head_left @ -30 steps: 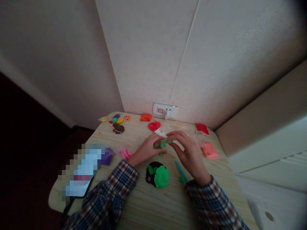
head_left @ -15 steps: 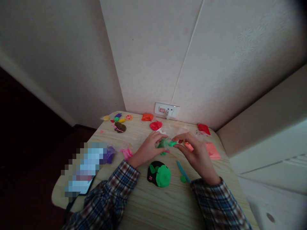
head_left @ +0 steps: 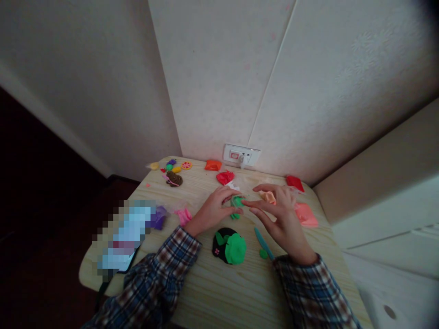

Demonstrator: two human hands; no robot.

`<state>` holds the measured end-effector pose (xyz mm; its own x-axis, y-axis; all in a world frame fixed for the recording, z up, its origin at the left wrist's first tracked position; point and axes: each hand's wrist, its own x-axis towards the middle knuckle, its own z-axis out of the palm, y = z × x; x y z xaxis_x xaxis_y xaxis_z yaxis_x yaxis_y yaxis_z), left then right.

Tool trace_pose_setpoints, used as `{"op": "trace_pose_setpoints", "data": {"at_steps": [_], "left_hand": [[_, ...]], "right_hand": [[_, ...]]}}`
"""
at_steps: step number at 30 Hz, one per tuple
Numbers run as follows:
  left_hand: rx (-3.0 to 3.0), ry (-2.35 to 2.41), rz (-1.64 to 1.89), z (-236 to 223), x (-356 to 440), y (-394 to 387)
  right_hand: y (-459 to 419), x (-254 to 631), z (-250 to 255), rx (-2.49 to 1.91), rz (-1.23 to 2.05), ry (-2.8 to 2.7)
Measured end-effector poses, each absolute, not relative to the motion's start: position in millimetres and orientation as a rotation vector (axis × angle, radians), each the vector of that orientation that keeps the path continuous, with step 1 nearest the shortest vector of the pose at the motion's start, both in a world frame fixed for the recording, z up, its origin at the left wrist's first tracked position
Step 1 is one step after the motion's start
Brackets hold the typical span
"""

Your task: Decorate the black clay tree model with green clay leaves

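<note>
My left hand is closed around a clear plastic bag of green clay, thumb below and fingers above. The fingers of my right hand are spread; its index fingertip touches the green clay at the bag's mouth. More green clay shows under the bag. Nearer to me lies a black disc bearing a flat round green clay piece, green leaf shapes and a small pink flower. A blue-green clay knife lies below my right hand, beside a small green lump.
Red, orange, pink, purple and salmon clay packets lie around the wooden table. A brown clay piece and small coloured shapes sit back left. A phone lies at left. A wall socket holds a plug.
My right hand has gone from pinching the green clay to spread fingers, with the index fingertip on it. My left hand keeps its hold on the bag. The view has shifted slightly.
</note>
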<state>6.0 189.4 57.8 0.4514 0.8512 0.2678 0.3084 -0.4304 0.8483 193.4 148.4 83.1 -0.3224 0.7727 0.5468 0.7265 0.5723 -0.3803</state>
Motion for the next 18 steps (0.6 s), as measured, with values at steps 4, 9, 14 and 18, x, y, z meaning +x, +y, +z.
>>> {"op": "trace_pose_setpoints", "data": {"at_steps": [4,9,14,18], "left_hand": [[1.776,0.979,0.920,60,2,192],[1.495,0.783,0.872,61,7,187],[1.083,0.660,0.767,64,17,175],[1.102,0.581,0.698,68,17,172]], "right_hand": [[149,194,83,-1.174,0.131,-2.126],[152,189,79,-1.131,0.203,-2.118],[151,181,72,-1.063,0.227,-1.998],[150,179,70,-1.056,0.284,-1.983]]}}
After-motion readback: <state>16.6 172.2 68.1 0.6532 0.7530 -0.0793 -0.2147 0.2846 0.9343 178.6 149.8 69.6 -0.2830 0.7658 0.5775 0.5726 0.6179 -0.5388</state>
